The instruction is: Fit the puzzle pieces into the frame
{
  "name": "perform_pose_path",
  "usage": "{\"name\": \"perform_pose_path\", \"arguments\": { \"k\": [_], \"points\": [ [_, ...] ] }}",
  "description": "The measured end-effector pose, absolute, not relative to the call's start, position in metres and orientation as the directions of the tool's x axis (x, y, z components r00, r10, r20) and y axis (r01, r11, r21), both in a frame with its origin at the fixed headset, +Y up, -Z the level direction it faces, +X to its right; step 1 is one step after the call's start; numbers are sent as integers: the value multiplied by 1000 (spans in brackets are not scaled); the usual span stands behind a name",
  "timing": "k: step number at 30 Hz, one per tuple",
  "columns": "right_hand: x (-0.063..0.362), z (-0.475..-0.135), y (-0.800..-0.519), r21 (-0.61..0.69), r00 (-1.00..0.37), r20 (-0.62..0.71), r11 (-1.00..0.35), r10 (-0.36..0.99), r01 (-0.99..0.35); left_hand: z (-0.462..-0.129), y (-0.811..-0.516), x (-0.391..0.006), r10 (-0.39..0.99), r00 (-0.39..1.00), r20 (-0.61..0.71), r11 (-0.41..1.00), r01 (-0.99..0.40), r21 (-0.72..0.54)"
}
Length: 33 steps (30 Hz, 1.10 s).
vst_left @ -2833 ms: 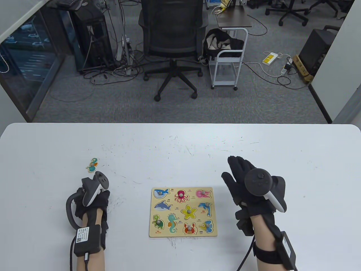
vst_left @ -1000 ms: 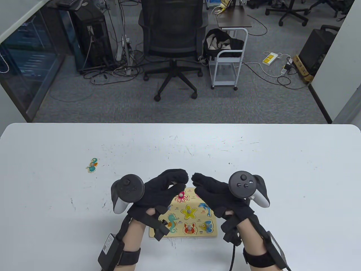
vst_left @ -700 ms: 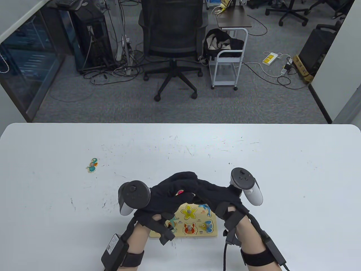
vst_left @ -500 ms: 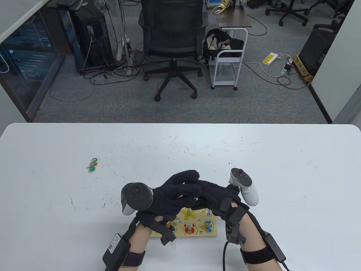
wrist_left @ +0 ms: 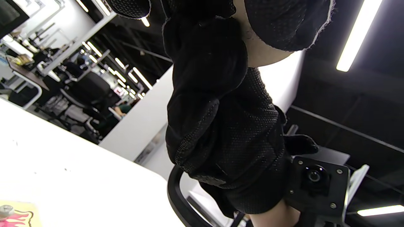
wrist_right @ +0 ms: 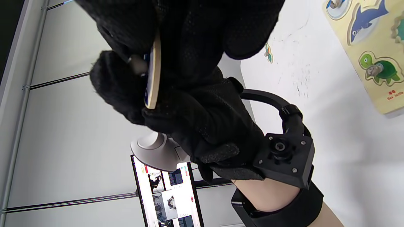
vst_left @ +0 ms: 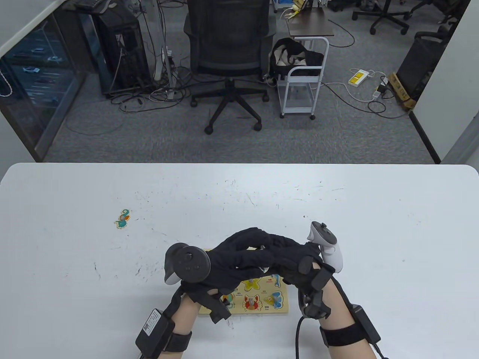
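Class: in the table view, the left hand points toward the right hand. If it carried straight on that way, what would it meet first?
Most likely the right hand: the left hand already overlaps its fingers above the puzzle frame, though whether they touch is unclear.

We see a white tabletop [vst_left: 374, 224], scuffed with small dark marks. Flat on it lies the wooden puzzle frame [vst_left: 278, 308], beneath both of our grips and mostly covered by them. A loose seahorse piece [vst_left: 123, 218] lies on the tabletop well off to the left of our left grip [vst_left: 232, 261].
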State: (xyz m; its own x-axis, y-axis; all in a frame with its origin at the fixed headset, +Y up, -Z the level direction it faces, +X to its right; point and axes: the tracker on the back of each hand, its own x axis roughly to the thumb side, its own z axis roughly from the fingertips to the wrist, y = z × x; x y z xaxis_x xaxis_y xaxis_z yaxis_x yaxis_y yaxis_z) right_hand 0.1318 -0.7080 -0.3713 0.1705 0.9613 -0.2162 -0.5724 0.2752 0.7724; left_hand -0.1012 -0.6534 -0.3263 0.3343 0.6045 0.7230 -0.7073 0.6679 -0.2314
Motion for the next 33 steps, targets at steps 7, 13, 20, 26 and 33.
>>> {"name": "perform_pose_path", "arguments": {
  "k": [7,13,20,26,33],
  "points": [
    [135,-372,-707,757,158,-179,239,971,-608,-325,-647,-109,600,323,731,661,-715,-227],
    [149,-369,-696,647,24,-59,57,998,-760,-324,-642,-122,623,432,652,622,-779,-79],
    [158,-362,-688,423,-138,17,-132,990,-896,-307,-633,-110,344,755,559,779,-561,279],
    [152,-353,-681,324,-235,54,-239,971,-915,-296,-635,-90,166,857,487,812,-399,425],
    [139,-344,-673,279,-335,119,-355,935,-892,-294,-640,-80,53,912,406,826,-269,496]
  ]
}}
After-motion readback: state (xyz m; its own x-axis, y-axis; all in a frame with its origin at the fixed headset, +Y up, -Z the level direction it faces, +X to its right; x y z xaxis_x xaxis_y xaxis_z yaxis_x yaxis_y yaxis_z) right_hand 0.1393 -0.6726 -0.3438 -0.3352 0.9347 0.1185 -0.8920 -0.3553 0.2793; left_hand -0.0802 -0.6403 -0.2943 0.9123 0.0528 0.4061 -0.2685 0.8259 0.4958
